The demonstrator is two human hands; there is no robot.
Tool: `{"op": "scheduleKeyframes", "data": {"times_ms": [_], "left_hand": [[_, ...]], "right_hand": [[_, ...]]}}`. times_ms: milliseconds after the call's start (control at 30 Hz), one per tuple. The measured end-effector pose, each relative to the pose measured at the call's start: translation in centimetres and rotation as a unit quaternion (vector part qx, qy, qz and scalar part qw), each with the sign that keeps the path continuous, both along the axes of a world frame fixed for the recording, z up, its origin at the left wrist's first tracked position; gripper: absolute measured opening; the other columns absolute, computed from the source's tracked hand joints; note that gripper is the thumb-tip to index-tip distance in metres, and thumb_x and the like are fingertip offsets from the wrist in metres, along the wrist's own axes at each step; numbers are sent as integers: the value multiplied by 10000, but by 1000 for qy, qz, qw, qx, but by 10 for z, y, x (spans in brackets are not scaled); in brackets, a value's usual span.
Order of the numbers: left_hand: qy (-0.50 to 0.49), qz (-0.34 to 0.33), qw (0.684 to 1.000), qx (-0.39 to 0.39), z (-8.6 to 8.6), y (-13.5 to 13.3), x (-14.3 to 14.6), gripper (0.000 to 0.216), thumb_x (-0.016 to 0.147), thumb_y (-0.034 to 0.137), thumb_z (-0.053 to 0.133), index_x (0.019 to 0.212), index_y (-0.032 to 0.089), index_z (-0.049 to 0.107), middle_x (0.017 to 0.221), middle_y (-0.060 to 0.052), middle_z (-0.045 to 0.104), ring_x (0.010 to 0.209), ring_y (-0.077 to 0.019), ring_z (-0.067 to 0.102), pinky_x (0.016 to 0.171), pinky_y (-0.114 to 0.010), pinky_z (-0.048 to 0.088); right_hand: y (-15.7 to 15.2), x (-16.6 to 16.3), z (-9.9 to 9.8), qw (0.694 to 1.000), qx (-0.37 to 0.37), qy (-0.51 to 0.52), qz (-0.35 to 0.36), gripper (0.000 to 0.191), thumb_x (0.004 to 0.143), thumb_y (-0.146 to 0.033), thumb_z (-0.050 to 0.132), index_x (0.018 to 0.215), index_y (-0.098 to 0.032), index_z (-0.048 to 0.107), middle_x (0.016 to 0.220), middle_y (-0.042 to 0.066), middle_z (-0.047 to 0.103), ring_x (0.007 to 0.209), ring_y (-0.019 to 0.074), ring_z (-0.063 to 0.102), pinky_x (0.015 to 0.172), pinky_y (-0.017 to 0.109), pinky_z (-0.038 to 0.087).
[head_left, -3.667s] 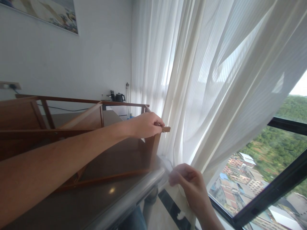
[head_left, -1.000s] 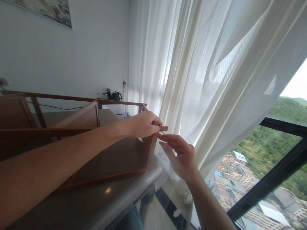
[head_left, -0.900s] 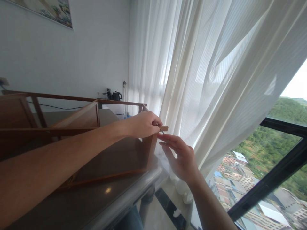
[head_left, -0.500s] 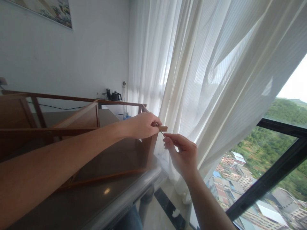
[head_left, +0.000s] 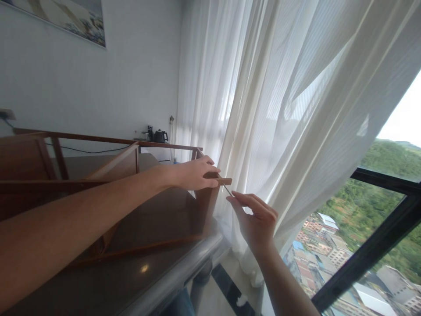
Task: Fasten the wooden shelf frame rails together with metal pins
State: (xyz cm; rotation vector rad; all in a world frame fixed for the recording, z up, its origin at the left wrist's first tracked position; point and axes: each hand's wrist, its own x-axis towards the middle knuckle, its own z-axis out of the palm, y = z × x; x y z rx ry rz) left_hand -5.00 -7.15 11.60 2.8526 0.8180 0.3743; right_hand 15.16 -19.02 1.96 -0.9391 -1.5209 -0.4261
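Observation:
A brown wooden frame (head_left: 138, 160) with rails and panels lies on a dark, shiny tabletop (head_left: 164, 206). My left hand (head_left: 194, 173) grips the frame's near right corner, its thumb and fingers on either side of the wood by a short wooden rail end (head_left: 225, 181). Between the thumb and fingertips of my right hand (head_left: 258, 224) is a thin metal rod (head_left: 227, 190), tilted, its far tip at the underside of that rail end. The rod's shape inside the fingers is hidden.
White curtains (head_left: 256, 109) hang just beyond my hands. At the right is a black window frame (head_left: 368, 245) with buildings far below. A black kettle (head_left: 161, 136) stands at the back. White scraps (head_left: 241, 301) lie on the floor.
My left fingers have loosened and spread from a pinch near the rod's tip to a grip on the corner. My right hand has drawn slightly down and right, showing more of the rod.

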Motion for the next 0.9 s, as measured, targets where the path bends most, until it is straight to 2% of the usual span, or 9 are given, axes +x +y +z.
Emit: {"op": "scheduleKeyframes", "data": {"times_ms": [133, 300, 400, 500, 600, 833, 900], "left_hand": [[23, 0, 999, -33, -5, 3, 0, 807, 953, 725, 321, 1594, 234, 343, 1683, -67, 305, 1540, -293, 287, 1257, -429, 220], [43, 3, 998, -50, -5, 1, 0, 812, 962, 715, 282, 1629, 253, 247, 1708, -21, 215, 1569, -271, 228, 1275, -420, 179], [47, 2, 997, -55, -4, 1, -1, 829, 956, 732, 268, 1634, 257, 226, 1713, -12, 185, 1573, -273, 218, 1275, -428, 183], [50, 1, 997, -56, -4, 1, -1, 852, 947, 747, 258, 1638, 252, 209, 1714, -9, 179, 1573, -277, 217, 1275, -428, 187], [49, 1, 997, -60, -4, 2, -1, 879, 936, 764, 261, 1643, 247, 186, 1713, -12, 177, 1573, -282, 217, 1276, -425, 184], [47, 4, 997, -56, -4, 2, -1, 844, 946, 745, 263, 1636, 260, 220, 1710, -17, 202, 1566, -284, 241, 1270, -449, 202], [47, 7, 997, -54, -4, 1, -2, 837, 949, 733, 273, 1632, 251, 236, 1708, -23, 209, 1563, -283, 247, 1268, -440, 205]], "right_hand": [[0, -3, -3, 998, -33, 44, 11, 106, 864, -235, 796, 959, -281, 805, 721, -49, 776, 623, 125, 749, 619, 228, 599], [1, -6, -3, 994, -55, 83, 47, 87, 850, -251, 810, 923, -298, 814, 705, -63, 785, 623, 134, 767, 615, 212, 615], [-1, -6, -2, 995, -70, 60, 34, 80, 843, -286, 819, 922, -298, 815, 800, -46, 814, 702, 162, 791, 657, 231, 634], [-4, -5, -2, 992, -106, 43, 61, 201, 842, -296, 815, 1042, -296, 795, 959, -25, 825, 819, 188, 806, 753, 261, 660], [-5, -3, -3, 988, -125, 32, 81, 301, 845, -269, 802, 1142, -296, 760, 1025, -18, 819, 862, 192, 805, 802, 275, 664], [-5, -5, 5, 997, -77, 19, 17, 44, 880, -295, 773, 900, -275, 807, 804, -26, 805, 690, 155, 767, 661, 255, 613], [-5, -7, 8, 996, -80, 20, 20, 80, 899, -291, 748, 848, -260, 801, 759, -21, 779, 659, 138, 733, 646, 254, 591]]}}
